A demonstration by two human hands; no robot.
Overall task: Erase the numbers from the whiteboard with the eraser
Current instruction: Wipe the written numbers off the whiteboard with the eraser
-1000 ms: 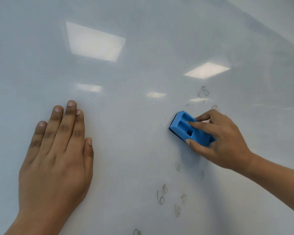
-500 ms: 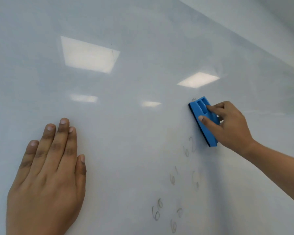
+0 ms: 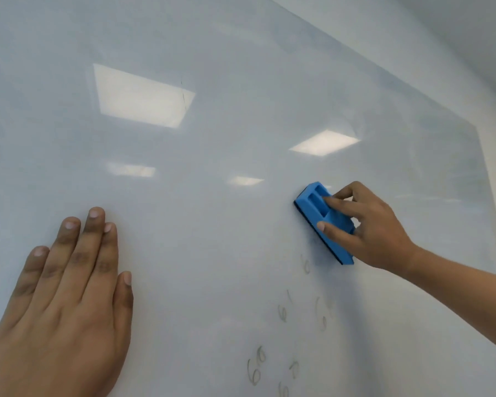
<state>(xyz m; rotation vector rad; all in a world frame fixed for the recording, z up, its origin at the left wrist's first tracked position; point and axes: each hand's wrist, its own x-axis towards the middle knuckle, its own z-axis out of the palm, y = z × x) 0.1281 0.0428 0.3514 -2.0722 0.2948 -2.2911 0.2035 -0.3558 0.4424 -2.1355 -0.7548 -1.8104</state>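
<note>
Toward whiteboard [image 3: 241, 138] right edge: blue eraser [image 3: 324, 223], pad flat on surface, pinched by right hand [image 3: 375, 233]. Left hand [image 3: 63, 310] splayed flat, holding nothing. Faint numbers [image 3: 284, 310] below; advise downward strokes, even pressure.

We see one head-worn view, close to the glossy white wall-mounted whiteboard [image 3: 212, 253], tilted upward along it.
</note>
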